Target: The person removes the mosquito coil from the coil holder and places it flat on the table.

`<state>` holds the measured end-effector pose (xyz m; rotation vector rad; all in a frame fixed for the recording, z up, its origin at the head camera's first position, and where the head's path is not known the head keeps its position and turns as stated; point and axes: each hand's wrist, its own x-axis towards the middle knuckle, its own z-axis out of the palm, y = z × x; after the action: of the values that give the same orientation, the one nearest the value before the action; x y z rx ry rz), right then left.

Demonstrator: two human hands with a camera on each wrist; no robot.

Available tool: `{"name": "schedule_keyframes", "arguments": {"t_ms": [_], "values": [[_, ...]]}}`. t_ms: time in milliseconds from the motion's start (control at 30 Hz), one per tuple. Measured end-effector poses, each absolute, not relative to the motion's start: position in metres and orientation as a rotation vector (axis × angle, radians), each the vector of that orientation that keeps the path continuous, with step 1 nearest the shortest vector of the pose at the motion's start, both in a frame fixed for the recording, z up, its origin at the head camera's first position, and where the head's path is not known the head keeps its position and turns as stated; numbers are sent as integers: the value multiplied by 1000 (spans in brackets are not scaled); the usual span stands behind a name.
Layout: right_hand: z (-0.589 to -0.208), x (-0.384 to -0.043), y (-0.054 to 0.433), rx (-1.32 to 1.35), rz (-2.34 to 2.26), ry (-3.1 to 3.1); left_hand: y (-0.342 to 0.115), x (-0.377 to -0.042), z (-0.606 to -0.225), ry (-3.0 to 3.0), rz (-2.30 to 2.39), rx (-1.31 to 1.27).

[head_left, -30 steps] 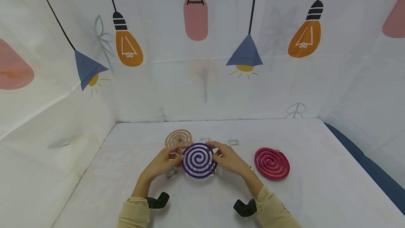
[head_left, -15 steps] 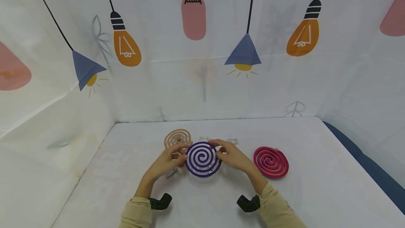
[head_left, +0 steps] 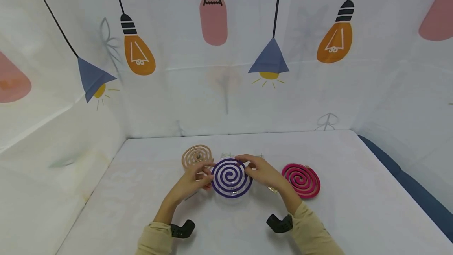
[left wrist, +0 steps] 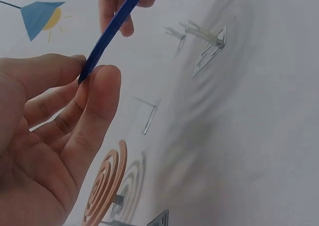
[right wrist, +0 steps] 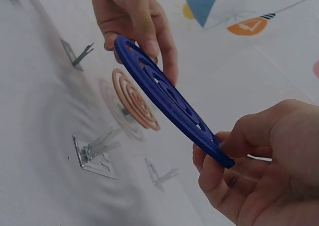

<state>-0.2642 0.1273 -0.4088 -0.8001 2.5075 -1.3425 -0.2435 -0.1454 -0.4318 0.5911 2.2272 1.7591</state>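
Sheeting [head_left: 170,101], white and printed with orange bulbs, blue lampshades and pink lamps, is hung behind and beside the white table [head_left: 116,204]. The person's forearms are covered by beige sleeves [head_left: 155,240]. By the left hand [head_left: 192,181] and the right hand [head_left: 263,171], the rim of a blue spiral coil [right wrist: 167,107] is pinched between thumb and fingers at opposite sides. The coil is held up above the table's middle, with its spiral face turned toward the head camera. A pinkish-red spiral coil [head_left: 301,181] is laid on the table beside the right forearm. Just beyond the left hand, a tan spiral coil [head_left: 197,156] is supported on a metal stand. From beneath each sleeve cuff a black wrist mount [head_left: 183,229] is seen jutting inward. Below the blue coil, and apart from it, another small metal stand [right wrist: 92,163] with raised prongs is set on the table; further stands are placed nearby.
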Motion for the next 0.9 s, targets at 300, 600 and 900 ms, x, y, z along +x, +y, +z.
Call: {"name": "schedule_keyframes", "arguments": {"t_ms": [300,600,900], "values": [[-410,-267,134,-798,-1365,2483,-134,-243,-436,2192,1760,610],[-409,-270,142,-792,-1298,2505,-125,-241,-440,2177,1772,606],[-401,-271,155,-826,-1239,2555,-106,-244,-443,2209,1793,584]]}}
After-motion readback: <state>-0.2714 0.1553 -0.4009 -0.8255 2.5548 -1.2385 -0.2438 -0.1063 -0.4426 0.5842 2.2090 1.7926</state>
